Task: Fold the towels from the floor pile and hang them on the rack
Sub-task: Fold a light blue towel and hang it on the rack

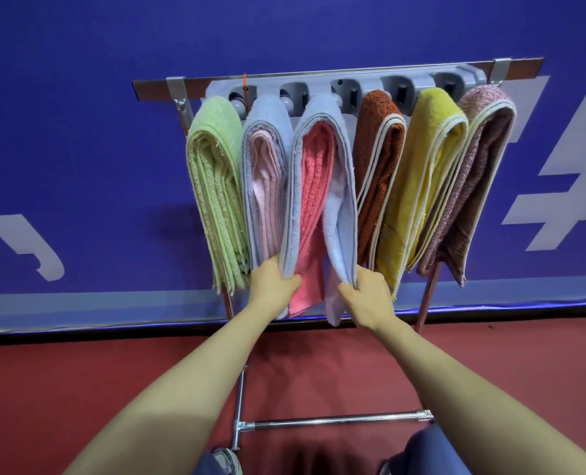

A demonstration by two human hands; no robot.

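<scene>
On the rack (336, 77), set against a blue wall (79, 132), six folded bundles are hung closely side by side: a green towel (213, 186) at the left, then a blue-and-pink bundle (266, 173), a pale blue towel (341, 207) with a coral towel (314, 186) draped inside it, a rust towel (377, 166), a yellow towel (421, 173) and a mauve towel (473, 173) at the right. The pale blue towel is held at its lower end from both sides. Its left hanging layer is gripped by the left hand (271, 282), the fingers curled behind the blue edge and the thumb laid over the front, against the coral cloth. Its right hanging layer is pinched near the bottom corner by the right hand (367, 296), thumb in front and fingers tucked behind. The two blue layers are held apart, and the coral towel is seen between them. A red floor (79, 389) is seen below, crossed by the rack's low metal bar (336, 421)
</scene>
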